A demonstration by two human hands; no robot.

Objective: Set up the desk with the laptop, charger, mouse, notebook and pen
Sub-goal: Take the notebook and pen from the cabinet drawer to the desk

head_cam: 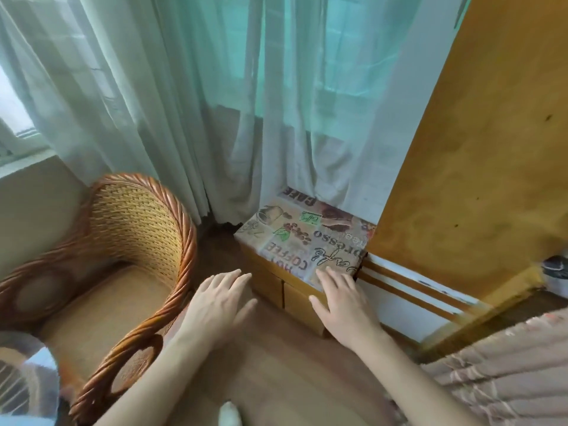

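Observation:
A small wooden desk [273, 279] with two front drawers stands low by the curtain, its top covered by a coffee-print cloth [310, 238]. My left hand [219, 305] hovers flat, fingers apart, just left of the desk's front corner and holds nothing. My right hand [342, 302] is spread palm down at the cloth's near edge, fingertips touching it. No laptop, charger, mouse, notebook or pen is in view.
A wicker armchair [123, 259] stands at the left. Sheer green curtains [215, 103] hang behind the desk. An orange wooden panel [479, 164] rises at the right, with white skirting [408, 290] below it. Pink fabric [504, 373] lies at the lower right. The floor is wood.

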